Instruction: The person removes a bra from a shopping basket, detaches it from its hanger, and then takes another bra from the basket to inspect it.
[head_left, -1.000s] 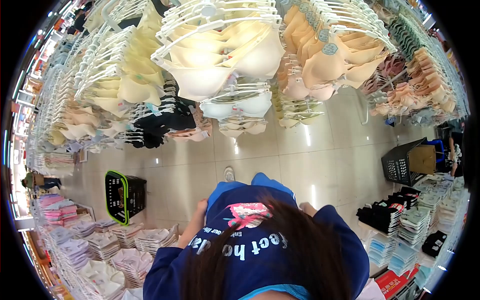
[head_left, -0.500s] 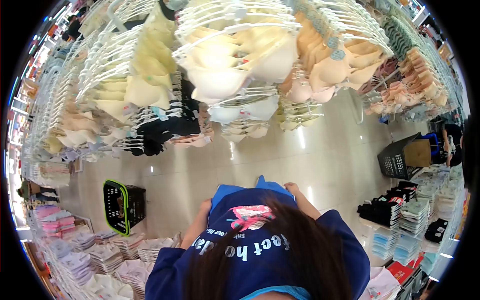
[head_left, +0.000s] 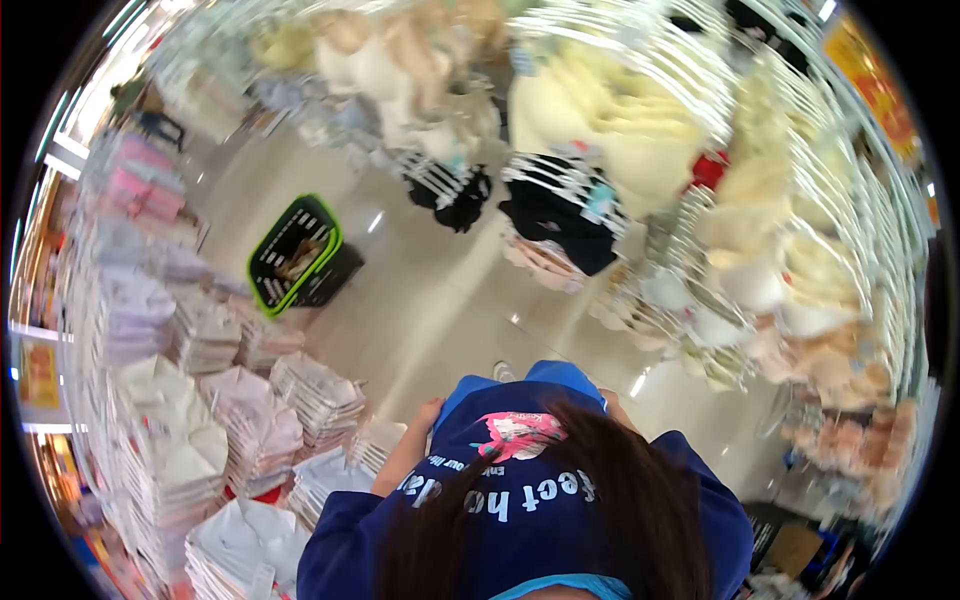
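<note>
Both arms hang down beside the blue shorts [head_left: 566,374]. My left hand [head_left: 428,411] is next to the left side of the shorts, small and blurred, with its fingers mostly hidden. On the other side, my right hand [head_left: 614,405] shows only in part past the navy T-shirt [head_left: 440,500]. Nothing is visible in either hand, and whether the fingers are open or closed does not show. One light shoe [head_left: 504,371] peeks out ahead of the shorts. A black shopping basket with a green rim [head_left: 335,235] stands on the floor ahead to the left, with something brownish inside.
Racks of hanging bras, including yellow bras [head_left: 610,110] and black bras [head_left: 565,225], line the front and right. Stacks of folded clothes [head_left: 165,425] fill the left side. A shiny tiled floor [head_left: 430,310] runs between them. A dark basket [head_left: 770,535] sits at the lower right.
My view has turned left, so the racks shift right and the green-rimmed basket appears higher and nearer the middle. A shoe now shows. My right hand is more hidden than before.
</note>
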